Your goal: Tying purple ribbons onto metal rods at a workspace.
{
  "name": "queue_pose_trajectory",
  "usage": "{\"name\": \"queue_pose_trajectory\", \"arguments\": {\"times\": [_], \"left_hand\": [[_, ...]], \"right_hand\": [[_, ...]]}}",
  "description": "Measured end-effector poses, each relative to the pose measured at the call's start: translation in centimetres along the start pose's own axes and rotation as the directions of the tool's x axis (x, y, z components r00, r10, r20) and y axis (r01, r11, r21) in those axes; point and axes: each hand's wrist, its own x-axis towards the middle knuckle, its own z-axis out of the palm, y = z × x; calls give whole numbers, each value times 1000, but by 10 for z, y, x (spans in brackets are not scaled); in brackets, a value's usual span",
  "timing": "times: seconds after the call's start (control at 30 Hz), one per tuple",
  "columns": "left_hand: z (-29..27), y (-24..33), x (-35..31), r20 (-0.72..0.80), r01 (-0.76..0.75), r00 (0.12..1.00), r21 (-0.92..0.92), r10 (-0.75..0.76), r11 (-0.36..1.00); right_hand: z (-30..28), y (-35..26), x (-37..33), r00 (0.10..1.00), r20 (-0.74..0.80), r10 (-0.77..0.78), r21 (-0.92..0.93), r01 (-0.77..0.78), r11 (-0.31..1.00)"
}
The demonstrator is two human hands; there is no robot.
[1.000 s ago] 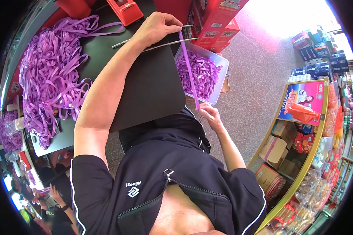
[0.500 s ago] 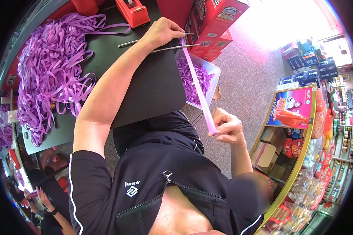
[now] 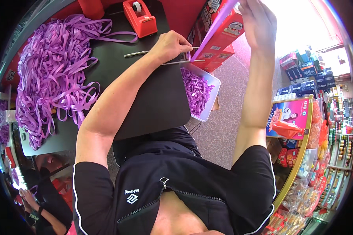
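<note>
My left hand (image 3: 171, 47) is over the far right corner of the dark table, fingers pinched on purple ribbon beside two thin metal rods. One rod (image 3: 136, 53) passes beneath that hand; the other rod (image 3: 184, 62) sticks out past the table edge. From the rods, a strip of purple ribbon (image 3: 212, 32) stretches up to the right. Its far end is in my raised right hand (image 3: 259, 27), whose fingers are closed and partly cut off by the top of the view. A big tangled heap of purple ribbon (image 3: 55, 70) covers the table's left side.
Below the rods, a white bin (image 3: 214, 96) holds short purple ribbon pieces. A red tape dispenser (image 3: 142, 23) stands at the table's back. Red boxes (image 3: 219, 43) stack beside the corner. A glass-sided counter (image 3: 298, 156) stands right; another person's hands (image 3: 29, 199) appear lower left.
My right hand has swung from near my body up and away to the far right, carrying the ribbon's end. My left hand stays by the rods; the view has shifted slightly.
</note>
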Motion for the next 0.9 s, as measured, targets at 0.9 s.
{"name": "queue_pose_trajectory", "arguments": {"times": [0.9], "left_hand": [[-5,0,-3,-12,-32,999,24,32,999]], "right_hand": [[-17,308,-69,820,476,317,-690,125,713]]}}
